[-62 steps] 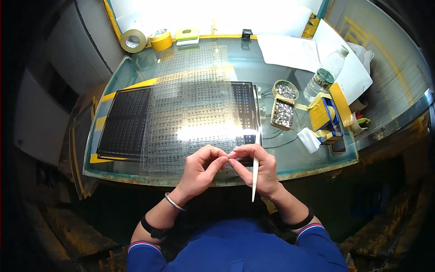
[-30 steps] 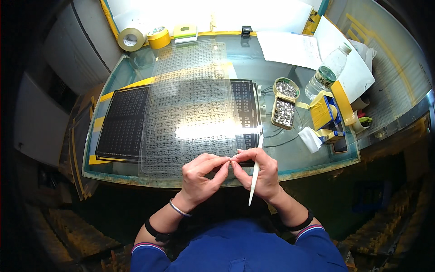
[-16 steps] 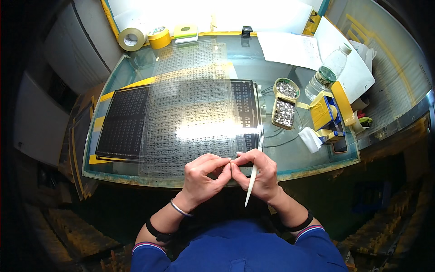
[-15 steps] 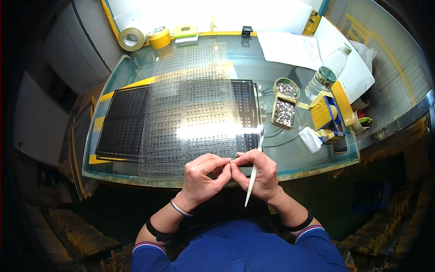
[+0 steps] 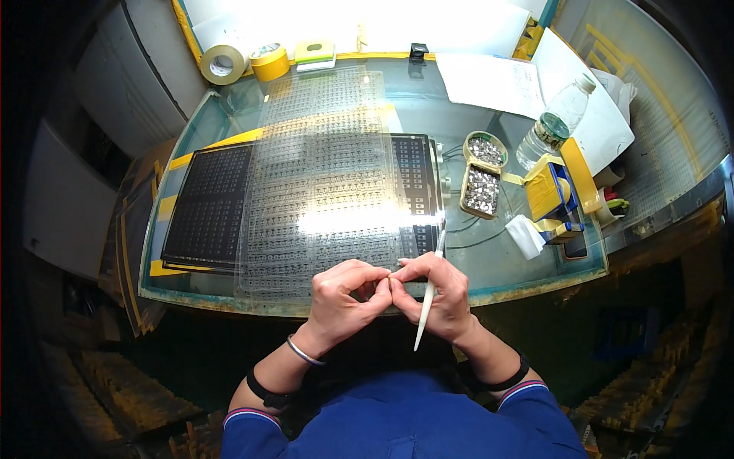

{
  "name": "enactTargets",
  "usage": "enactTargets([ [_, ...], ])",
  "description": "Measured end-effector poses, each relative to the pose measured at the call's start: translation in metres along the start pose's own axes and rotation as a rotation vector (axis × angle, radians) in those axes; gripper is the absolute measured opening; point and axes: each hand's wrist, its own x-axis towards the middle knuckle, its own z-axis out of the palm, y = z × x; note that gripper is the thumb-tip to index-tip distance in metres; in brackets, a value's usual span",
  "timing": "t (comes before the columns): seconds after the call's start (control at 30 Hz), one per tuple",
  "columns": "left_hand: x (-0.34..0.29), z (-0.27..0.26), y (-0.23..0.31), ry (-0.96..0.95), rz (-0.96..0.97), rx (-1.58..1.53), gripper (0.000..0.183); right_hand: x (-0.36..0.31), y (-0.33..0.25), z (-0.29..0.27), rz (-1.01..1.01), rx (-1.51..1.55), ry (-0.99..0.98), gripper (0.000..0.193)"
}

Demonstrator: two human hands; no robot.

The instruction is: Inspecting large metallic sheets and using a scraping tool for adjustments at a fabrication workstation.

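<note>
Head view, the only one. Left hand [image 5: 341, 297]: thumb and forefinger are curling together, tips meeting those of the other hand above the table's near edge; whatever they may be pinching is too small for me to make out. Right hand [image 5: 449, 297]: forefinger and thumb are reaching to the same meeting point, while the hand is also holding one slim white tool [image 5: 421, 325], slanting, its long pale end pointing toward the wearer. One silvery bangle [image 5: 304, 350] is circling the left wrist.

Beyond the hands, on the glass-topped table [image 5: 428, 107]: one clear patterned sheet [image 5: 321, 180], lying partly over one black panel [image 5: 205, 199]; the panel is showing on both sides. To the right, one round container [image 5: 467, 147] and one rectangular container [image 5: 479, 214], adjoining, are holding small silvery pieces [image 5: 482, 187]. Farther right, one clear bottle [image 5: 552, 126] is standing near one yellow-and-blue dispenser [image 5: 541, 191]. At the far left, one pale tape roll [image 5: 210, 67] and one yellow tape roll [image 5: 271, 69] are resting side by side.
</note>
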Motion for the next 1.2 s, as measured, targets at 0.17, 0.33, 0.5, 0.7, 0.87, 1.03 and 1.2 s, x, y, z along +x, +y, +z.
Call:
enactTargets([
  [0.17,-0.001,0.001,-0.001,0.004,-0.004,-0.012,0.009,0.002,-0.001,-0.001,-0.015,0.022,-0.006,0.025],
  [0.33,-0.001,0.000,-0.001,-0.003,0.007,0.008,0.010,0.004,-0.004,-0.001,-0.016,0.038,-0.003,0.025],
  [0.5,-0.001,0.002,-0.001,0.022,0.028,0.002,0.009,0.003,-0.003,-0.001,-0.003,0.048,-0.006,0.025],
  [0.7,-0.002,0.002,-0.001,0.025,0.031,0.009,0.008,0.001,-0.001,-0.001,0.007,0.076,-0.014,0.027],
  [0.87,-0.004,0.000,-0.002,0.037,-0.046,0.007,0.009,0.003,-0.002,-0.002,-0.012,0.117,-0.006,0.024],
  [1.03,-0.003,-0.003,-0.007,0.078,-0.315,-0.376,0.007,0.000,0.000,0.000,0.010,0.128,0.014,0.023],
  [1.2,0.003,-0.016,-0.015,0.110,-0.417,-0.692,0.014,0.001,-0.001,-0.003,0.031,0.112,-0.033,0.027],
])
